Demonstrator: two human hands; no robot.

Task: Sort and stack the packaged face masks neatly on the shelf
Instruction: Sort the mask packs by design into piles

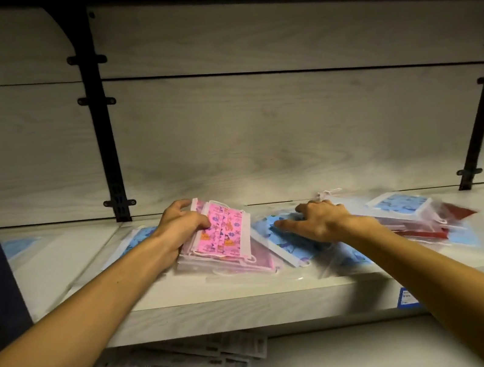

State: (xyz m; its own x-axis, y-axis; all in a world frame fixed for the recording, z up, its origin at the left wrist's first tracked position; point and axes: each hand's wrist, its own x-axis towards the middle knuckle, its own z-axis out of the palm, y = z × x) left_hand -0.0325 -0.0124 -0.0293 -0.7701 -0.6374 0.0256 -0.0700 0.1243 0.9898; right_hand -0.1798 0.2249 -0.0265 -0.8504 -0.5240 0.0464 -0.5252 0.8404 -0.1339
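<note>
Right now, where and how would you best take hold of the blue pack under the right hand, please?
Probably by its near corner, from the front. The blue pack lies flat and skewed on the shelf, its left edge against the pink stack, so the front is freest. The right hand lies open on it; slide it forward, then pinch.

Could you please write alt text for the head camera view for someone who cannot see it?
A person's left hand grips a stack of pink mask packs on a pale shelf, while the right hand rests on a blue mask pack. More blue and red packs lie jumbled to the right.
</note>
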